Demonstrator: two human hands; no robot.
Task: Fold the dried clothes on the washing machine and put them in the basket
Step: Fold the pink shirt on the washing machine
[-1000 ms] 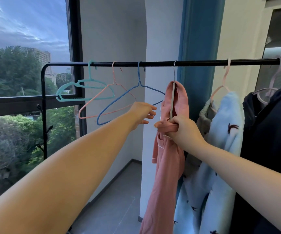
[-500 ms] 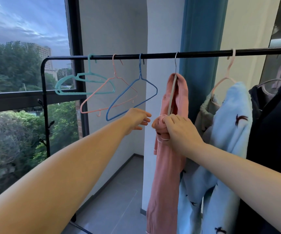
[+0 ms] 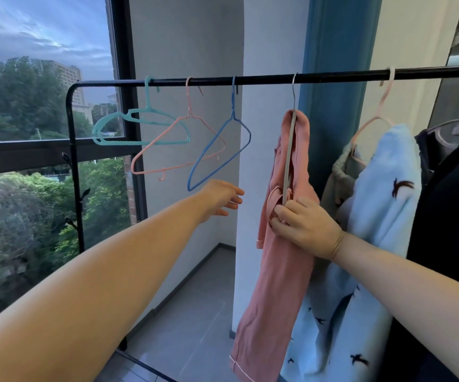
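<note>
**Getting the pink pyjamas off the hanger**

The pink pyjamas hang folded over a thin grey hanger. The hanger's hook sits on the black rail, between the blue hanger and a light blue top with little birds. The washing machine and the basket are not in the picture, so I think this is an early step: the pyjamas must come down before any folding.

To do it well, I would pull the cloth gently down and off the hanger, not yank it. A hard tug could make the hook jump off the rail or stretch the cloth. The free hand could hold the hanger steady near its top while the other hand slides the pyjamas off. It also helps to catch the long hanging end so it does not drag on the floor.

The right hand reaches in from the right with a straight arm. Its fingers are curled tight, pinching a bunch of pink cloth together with the low end of the grey hanger. The left hand is stretched far out, just under the blue hanger. Its fingers are loose and spread and it holds nothing
</note>
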